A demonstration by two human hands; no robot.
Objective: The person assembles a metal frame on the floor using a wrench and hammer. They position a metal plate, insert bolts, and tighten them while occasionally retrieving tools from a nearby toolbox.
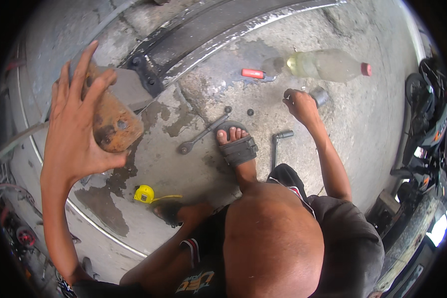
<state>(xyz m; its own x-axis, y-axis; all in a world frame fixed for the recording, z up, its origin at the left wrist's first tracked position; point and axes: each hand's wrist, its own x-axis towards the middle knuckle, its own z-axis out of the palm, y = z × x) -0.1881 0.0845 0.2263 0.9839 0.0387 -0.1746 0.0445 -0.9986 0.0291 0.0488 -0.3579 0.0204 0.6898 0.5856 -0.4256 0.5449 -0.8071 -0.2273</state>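
Observation:
My left hand (77, 119) has its fingers spread over the end of a rusty metal block (115, 125), with the thumb stretched out below it. The block is joined to a grey metal piece (124, 88) beside a long dark beam with worn white paint (198, 42). Low over the concrete, the fingers of my right hand (301, 105) are curled together. Whatever they pinch, if anything, is hidden. Right beside them is a dark grey cylinder (320, 96), like a cup or large socket. A tiny light-coloured piece (303, 88) lies just beyond.
A ratchet wrench (203, 135) and small dark nut-like pieces (250, 112) lie near my sandalled foot (237, 146). An L-shaped wrench (277, 145), yellow tape measure (144, 193), small red object (253, 73) and red-capped plastic bottle (328, 65) rest on the concrete. Motorbikes (427, 114) stand far right.

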